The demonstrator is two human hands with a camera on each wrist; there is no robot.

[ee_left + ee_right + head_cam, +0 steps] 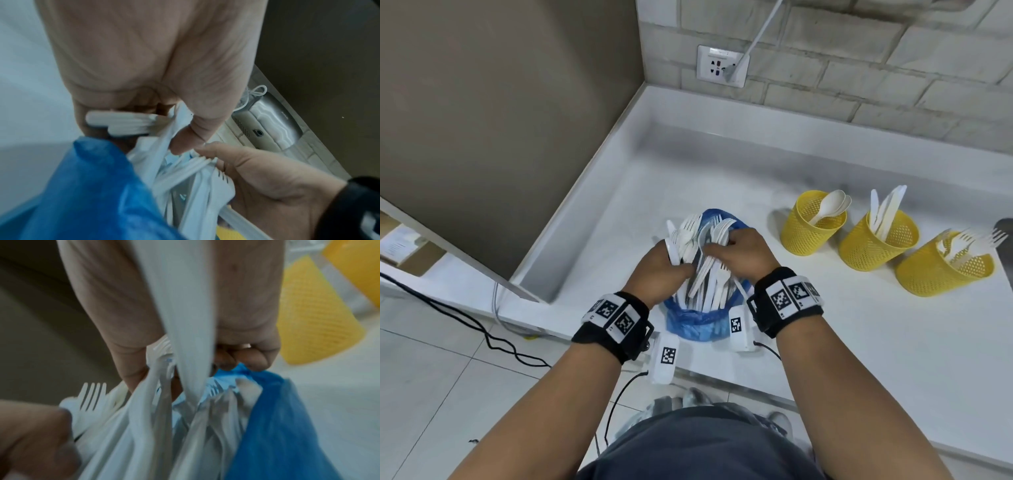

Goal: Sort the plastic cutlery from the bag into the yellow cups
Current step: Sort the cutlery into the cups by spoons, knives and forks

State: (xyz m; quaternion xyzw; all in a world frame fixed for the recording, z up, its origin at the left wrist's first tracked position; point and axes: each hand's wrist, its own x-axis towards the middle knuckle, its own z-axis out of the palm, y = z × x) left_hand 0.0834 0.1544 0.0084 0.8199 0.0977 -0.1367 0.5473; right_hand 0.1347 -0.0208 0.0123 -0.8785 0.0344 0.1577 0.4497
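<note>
Two hands are down in the blue bag (690, 322) here, right at the near edge of the white table (859, 335), and the bag's mouth lies open toward the person, which looks like the reason both wrists can work inside it at once. The left hand (659, 270) has its fingers curled round a small stack of white pieces, flat handles bunched together in the left wrist view; it seems to be collecting one kind before carrying it over (which kind is hard to tell, the handles are blurred). The right hand (743, 253) is closed as well, fingers curled over a fan of forks and other pieces from the plastic cutlery (709, 270), and in the right wrist view its fingertips (255, 363) also catch a fold of the blue plastic, probably to keep the bag from sliding.

Further out and to the right stand the three yellow cups (890, 243) in a row, mesh-sided and well apart from the bag. The nearest to the bag holds spoons (832, 205), the middle one knives (887, 209), the far-right one forks (972, 243), handles down so each type reads at a glance. Plenty of cutlery is still in the bag, so the sort looks no more than partly done.

Beyond them, a wall socket (722, 66) with a white cable plugged in.
</note>
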